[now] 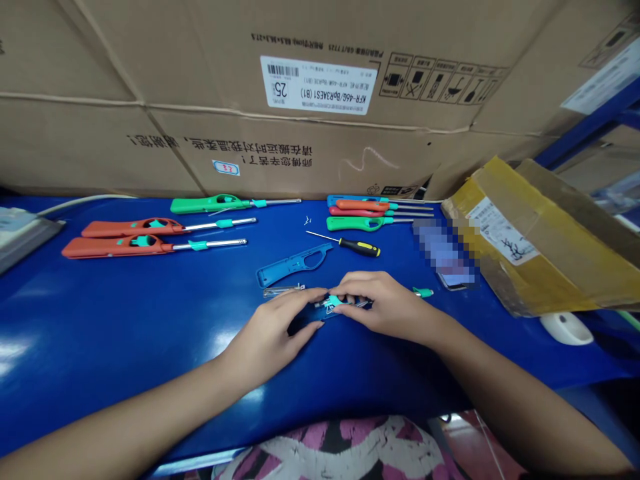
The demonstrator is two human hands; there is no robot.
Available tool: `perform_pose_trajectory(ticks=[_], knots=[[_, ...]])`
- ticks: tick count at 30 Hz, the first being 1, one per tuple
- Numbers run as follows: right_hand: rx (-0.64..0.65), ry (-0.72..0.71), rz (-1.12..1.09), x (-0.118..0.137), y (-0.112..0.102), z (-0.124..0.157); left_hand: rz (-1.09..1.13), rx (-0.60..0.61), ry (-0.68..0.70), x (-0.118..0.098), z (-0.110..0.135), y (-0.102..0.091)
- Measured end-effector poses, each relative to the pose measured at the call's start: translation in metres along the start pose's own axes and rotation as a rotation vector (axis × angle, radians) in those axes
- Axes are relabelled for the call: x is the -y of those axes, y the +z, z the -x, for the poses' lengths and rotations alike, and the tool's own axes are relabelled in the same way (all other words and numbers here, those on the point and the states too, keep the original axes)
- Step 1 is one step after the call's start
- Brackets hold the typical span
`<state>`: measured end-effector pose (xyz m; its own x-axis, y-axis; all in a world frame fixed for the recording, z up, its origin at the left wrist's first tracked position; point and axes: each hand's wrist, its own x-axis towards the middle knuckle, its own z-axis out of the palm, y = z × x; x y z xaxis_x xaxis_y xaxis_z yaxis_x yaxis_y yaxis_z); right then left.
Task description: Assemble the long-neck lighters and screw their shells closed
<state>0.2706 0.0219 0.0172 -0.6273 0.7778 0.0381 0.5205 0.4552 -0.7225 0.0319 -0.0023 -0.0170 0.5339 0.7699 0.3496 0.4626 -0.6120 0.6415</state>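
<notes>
My left hand (270, 333) is closed around a blue gas lighter's shell half (311, 312), thumb on the near side and fingers on the far side. In my right hand (383, 303), the fingertips pinch at a teal trigger (332, 302) lying in that shell. A metal tube runs under the right hand, and its teal tip piece (423, 292) shows beyond it. Just behind my left fingers lies a clear fuel tank (281, 291). The other blue shell half (290, 265) rests farther back, inner side up. Beyond it are a black and yellow screwdriver (361, 247) and several tiny screws (307, 221).
At left lie two orange lighters (117, 248) and a green lighter (205, 204). More lighters (356, 224) are grouped at the back. A blurred phone (445, 253), an open cardboard box (515, 247) and a white mouse (567, 328) are at right. A large carton (210, 80) stands behind.
</notes>
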Motion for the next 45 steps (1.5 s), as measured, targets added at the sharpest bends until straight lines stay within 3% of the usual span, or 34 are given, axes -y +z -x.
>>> perform_pose_trajectory(ticks=[6, 14, 18, 26, 35, 45], knots=[[-0.001, -0.013, 0.135, -0.003, 0.001, -0.002, -0.050, 0.007, 0.060, 0.001, 0.000, -0.001], [-0.079, 0.073, 0.042, -0.002, -0.017, 0.000, -0.119, 0.050, 0.065, 0.003, 0.003, -0.002], [0.004, 0.106, 0.062, -0.004, -0.025, 0.004, -0.095, 0.039, 0.052, 0.003, 0.001, -0.002], [0.048, -0.057, 0.206, -0.003, -0.017, 0.001, -0.073, 0.051, 0.007, 0.001, -0.003, -0.006], [0.064, -0.067, 0.146, -0.003, -0.018, 0.002, -0.068, 0.099, 0.038, 0.002, -0.002, -0.004], [0.077, 0.165, 0.006, -0.004, -0.018, 0.005, -0.135, 0.134, -0.024, -0.005, -0.002, -0.005]])
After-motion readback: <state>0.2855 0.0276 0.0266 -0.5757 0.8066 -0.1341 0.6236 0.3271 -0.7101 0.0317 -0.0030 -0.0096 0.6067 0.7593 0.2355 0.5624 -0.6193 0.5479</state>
